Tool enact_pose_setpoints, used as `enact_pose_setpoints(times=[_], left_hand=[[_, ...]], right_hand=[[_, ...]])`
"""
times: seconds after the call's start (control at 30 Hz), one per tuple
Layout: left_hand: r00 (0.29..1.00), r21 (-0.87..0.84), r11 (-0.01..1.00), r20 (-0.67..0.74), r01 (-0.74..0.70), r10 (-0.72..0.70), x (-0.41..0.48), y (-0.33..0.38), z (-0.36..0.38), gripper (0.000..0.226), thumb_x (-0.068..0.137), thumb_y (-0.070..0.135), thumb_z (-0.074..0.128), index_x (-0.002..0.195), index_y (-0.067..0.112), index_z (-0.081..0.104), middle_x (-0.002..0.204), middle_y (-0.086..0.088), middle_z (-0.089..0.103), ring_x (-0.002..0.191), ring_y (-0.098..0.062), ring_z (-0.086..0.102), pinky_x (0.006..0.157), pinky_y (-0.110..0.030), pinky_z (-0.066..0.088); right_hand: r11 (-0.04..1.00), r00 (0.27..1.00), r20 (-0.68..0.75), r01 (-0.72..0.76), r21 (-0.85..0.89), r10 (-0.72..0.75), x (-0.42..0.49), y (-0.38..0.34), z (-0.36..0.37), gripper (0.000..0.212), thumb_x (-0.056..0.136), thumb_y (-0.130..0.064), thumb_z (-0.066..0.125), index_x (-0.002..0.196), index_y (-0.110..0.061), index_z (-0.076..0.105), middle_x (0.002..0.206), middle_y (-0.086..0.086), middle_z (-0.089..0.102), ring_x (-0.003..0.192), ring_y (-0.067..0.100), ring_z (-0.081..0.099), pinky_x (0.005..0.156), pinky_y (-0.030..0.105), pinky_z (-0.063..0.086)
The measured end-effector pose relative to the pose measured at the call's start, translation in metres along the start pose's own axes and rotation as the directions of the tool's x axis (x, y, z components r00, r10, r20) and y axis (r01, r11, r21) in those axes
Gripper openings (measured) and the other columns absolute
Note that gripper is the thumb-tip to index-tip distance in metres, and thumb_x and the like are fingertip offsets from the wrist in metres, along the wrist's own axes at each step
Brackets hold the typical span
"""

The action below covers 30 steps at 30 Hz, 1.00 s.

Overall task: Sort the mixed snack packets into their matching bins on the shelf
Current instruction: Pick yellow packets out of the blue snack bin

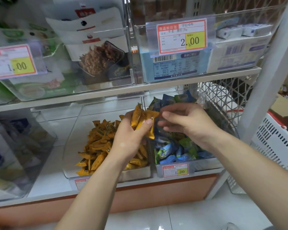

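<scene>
So your left hand [131, 135] is gripping a small bunch of yellow packets [140, 118], thumb clamped across them. It's held up right over the divide between the two clear bins on the lower shelf [48, 180]. The left bin [73, 130] has the yellow pile [98, 146] in it. The right bin [204, 163] is full of blue and green packets [173, 151], with a 1.00 price tag [175, 170] on its front. Your right hand [188, 123] hovers over the right bin, fingers loosely curled, tips just beside the bunch. Honestly can't tell if it's pinching anything. A white basket [276, 143] sits off to the right.
</scene>
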<state>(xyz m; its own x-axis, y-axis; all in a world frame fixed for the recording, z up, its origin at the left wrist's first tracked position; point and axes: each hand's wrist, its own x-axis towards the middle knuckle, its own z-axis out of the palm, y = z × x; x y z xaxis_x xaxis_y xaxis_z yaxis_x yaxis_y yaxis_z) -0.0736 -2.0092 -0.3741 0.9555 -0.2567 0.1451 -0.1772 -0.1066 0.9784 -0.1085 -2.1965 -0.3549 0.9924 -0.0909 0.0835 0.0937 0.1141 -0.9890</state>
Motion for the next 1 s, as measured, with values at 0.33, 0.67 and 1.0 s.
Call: enact_pose_setpoints(times=[0.33,0.67,1.0], left_hand=[[0.997,0.803,0.595,-0.030,-0.022,0.078,0.020,-0.013,-0.039,0.055,0.086,0.052,0.065,0.131,0.021,0.058,0.126,-0.007,0.064,0.112,-0.026,0.061,0.087,-0.034,0.051],[0.866,0.845,0.193,0.493,-0.499,0.078,0.012,-0.019,0.042,0.048,0.086,0.065,0.050,0.128,0.044,0.057,0.136,0.016,0.057,0.131,-0.014,0.048,0.118,-0.045,0.024],[0.920,0.895,0.215,0.390,-0.390,0.045,0.017,-0.021,0.037,0.040,0.082,0.058,0.060,0.119,0.043,0.063,0.119,0.009,0.067,0.117,-0.017,0.056,0.108,-0.040,0.037]], right_hand=[[0.615,0.987,-0.017,0.086,-0.784,-0.160,0.020,0.015,-0.055,0.011,0.088,-0.017,0.071,0.094,-0.026,0.072,0.093,-0.008,0.072,0.089,0.010,0.068,0.080,0.025,0.054],[0.149,0.924,0.079,0.024,-0.989,0.375,0.039,0.035,-0.049,0.023,0.084,-0.037,0.064,0.100,-0.022,0.069,0.095,0.003,0.072,0.086,0.024,0.067,0.076,0.038,0.058],[0.354,0.890,0.179,0.021,-0.935,0.418,0.041,0.044,-0.051,0.012,0.082,-0.026,0.072,0.087,-0.016,0.068,0.073,-0.005,0.062,0.064,0.012,0.055,0.055,0.025,0.041]])
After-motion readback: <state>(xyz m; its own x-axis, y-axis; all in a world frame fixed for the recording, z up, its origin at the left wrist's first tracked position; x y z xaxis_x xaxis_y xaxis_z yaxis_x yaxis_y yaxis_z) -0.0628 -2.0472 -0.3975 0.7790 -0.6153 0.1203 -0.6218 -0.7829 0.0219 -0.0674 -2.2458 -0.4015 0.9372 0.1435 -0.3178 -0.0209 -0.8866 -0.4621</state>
